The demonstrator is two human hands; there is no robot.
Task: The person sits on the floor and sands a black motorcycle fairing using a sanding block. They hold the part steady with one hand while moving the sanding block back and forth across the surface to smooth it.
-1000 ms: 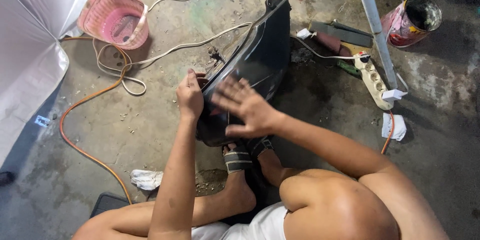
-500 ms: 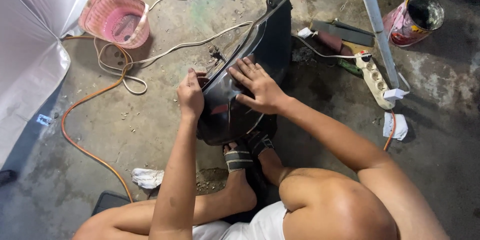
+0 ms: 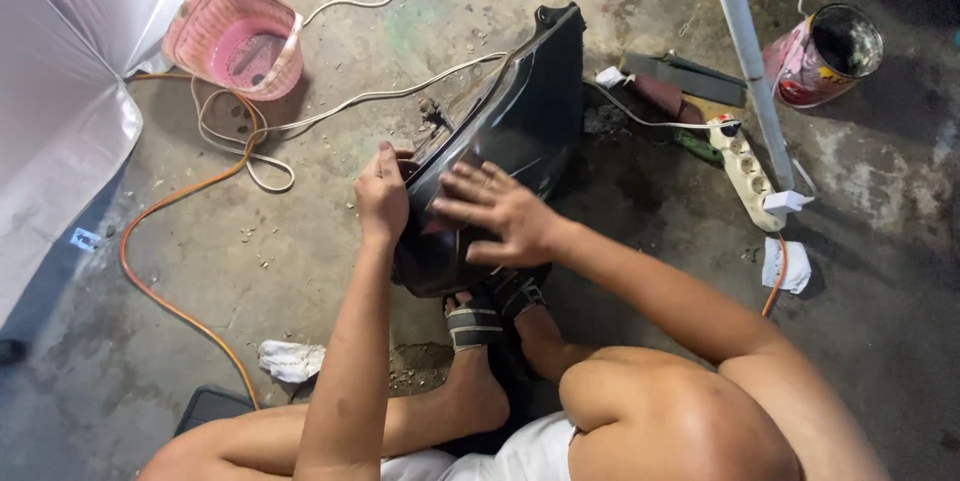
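White sheet (image 3: 60, 111): hangs at far left, its lower edge on the concrete floor (image 3: 250, 291).
Orange cable (image 3: 160, 231): curves across the floor from under the sheet toward the lower edge of view.
Pink basket (image 3: 235, 38): plastic, upright, upper left; a loop of pale cord (image 3: 250, 156) lies just beside it.
White rag (image 3: 290, 361): crumpled on the floor, near the left forearm.
Left hand (image 3: 382, 199): fingers clenched over the near left edge of the black panel, thumb side up.
Black panel (image 3: 520, 121): glossy moulded plastic, standing tilted on the floor at centre, pointed end away from the person, lower end resting against the sandalled feet (image 3: 490, 316).
Right hand (image 3: 500, 213): fingers spread flat and released, palm pressed on the panel's glossy face; grasps nothing.
Power strip (image 3: 745, 166): white, on the floor right of the panel, a plug seated in its near end.
Metal post (image 3: 745, 51): pale, slanting, crosses above the strip.
Paint tin (image 3: 825, 56): open, upper right, well apart from the hands.
Risk: the panel is steadied only by one grip and the feet; judged likely to slide or tip on the gritty floor and scratch its gloss if the palm pushes sideways.
Risk: the pale cord runs touching the panel's far side; a shift could snag it.
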